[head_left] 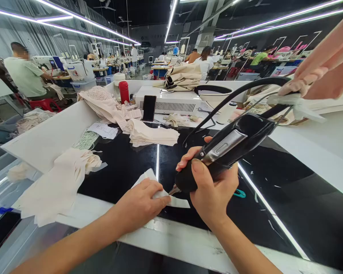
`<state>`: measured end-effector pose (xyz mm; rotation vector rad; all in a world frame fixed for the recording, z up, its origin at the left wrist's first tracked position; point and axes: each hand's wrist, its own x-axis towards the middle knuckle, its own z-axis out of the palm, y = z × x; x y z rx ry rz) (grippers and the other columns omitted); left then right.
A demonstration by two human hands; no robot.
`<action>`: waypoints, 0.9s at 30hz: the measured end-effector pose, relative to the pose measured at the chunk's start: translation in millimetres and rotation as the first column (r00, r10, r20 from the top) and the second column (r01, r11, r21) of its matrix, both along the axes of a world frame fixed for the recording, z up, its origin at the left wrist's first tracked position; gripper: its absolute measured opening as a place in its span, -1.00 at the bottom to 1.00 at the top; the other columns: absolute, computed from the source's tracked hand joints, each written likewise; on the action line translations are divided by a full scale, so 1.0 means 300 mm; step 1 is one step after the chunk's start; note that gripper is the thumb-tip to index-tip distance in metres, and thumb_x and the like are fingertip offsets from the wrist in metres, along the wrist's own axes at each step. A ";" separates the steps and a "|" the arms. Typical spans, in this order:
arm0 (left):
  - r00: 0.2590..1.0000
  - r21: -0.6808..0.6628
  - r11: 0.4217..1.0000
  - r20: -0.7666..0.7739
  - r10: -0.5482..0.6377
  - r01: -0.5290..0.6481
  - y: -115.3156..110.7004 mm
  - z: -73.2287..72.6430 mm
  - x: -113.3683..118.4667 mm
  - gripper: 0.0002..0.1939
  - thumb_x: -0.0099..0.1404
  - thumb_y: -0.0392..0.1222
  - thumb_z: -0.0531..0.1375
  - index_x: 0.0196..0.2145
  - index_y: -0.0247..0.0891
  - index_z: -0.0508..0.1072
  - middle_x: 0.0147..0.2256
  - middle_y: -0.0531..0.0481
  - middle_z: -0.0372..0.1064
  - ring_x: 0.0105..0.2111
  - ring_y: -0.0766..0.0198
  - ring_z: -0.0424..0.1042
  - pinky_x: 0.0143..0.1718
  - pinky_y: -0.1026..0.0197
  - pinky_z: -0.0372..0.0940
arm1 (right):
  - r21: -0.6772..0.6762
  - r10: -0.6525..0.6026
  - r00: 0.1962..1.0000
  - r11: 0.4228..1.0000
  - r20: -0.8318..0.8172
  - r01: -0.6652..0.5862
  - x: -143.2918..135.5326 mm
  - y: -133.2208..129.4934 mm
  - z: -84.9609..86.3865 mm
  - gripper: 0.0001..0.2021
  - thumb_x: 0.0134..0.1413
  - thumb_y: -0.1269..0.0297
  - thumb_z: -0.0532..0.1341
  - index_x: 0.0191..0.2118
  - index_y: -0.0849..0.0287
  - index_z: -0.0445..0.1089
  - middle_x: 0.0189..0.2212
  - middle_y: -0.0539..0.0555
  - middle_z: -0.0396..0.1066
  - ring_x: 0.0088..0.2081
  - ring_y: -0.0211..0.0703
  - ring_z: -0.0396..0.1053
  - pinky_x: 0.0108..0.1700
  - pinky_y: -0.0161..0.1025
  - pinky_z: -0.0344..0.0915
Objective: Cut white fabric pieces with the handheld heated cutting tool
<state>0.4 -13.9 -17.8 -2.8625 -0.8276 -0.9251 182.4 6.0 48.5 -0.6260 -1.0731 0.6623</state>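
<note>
A black handheld tool [231,146] with a silver side plate and a pointed metal tip is gripped in my right hand [213,186], fingers wrapped round its body. Its tip points down-left and meets a small white fabric piece [180,202] beside my left fingertips. My left hand [143,201] presses on that fabric with its fingers together, thumb near the tip. Part of the fabric is hidden under the hand. A thick black cord [231,95] runs from the tool's rear in an arc.
Cream fabric stacks lie at the back [153,133] and left [57,182] of the black work surface [120,171]. Behind stand a phone [149,108], a red bottle [124,92] and a white box [168,101]. Teal snips [240,193] lie right. Pinkish blurred shapes fill the upper right.
</note>
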 end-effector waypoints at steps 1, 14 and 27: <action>1.000 -0.004 1.000 -0.001 0.007 -0.007 -0.001 0.000 0.000 -0.77 0.65 -0.32 0.13 0.05 -0.24 0.59 -0.08 -0.15 0.49 -0.12 0.09 0.55 -0.07 0.10 0.58 | 0.002 0.004 1.000 1.000 -0.008 -0.004 -0.004 0.003 -0.001 -0.70 0.20 0.12 0.55 -0.10 -0.01 0.47 -0.33 -0.13 0.57 -0.46 -0.28 0.51 -0.38 -0.30 0.54; 1.000 -0.022 0.999 0.010 0.026 -0.026 0.000 -0.010 0.003 -0.76 0.65 -0.27 0.15 0.10 -0.22 0.61 -0.06 -0.17 0.49 -0.11 0.10 0.54 -0.06 0.14 0.59 | 0.009 0.007 1.000 1.000 0.014 -0.007 -0.021 0.027 -0.005 -0.73 0.22 0.20 0.51 -0.09 -0.02 0.44 -0.33 -0.13 0.56 -0.45 -0.28 0.51 -0.37 -0.31 0.54; 0.995 -0.168 0.983 -0.083 0.059 -0.072 0.031 0.013 0.026 -0.80 0.64 -0.29 0.19 0.08 -0.29 0.60 -0.01 -0.17 0.59 -0.03 0.11 0.62 0.04 0.17 0.58 | -0.073 -0.112 0.979 0.989 0.170 0.126 0.074 0.048 -0.018 -0.69 0.21 0.01 0.52 -0.12 -0.06 0.45 -0.31 -0.08 0.57 -0.41 -0.13 0.54 -0.31 -0.15 0.61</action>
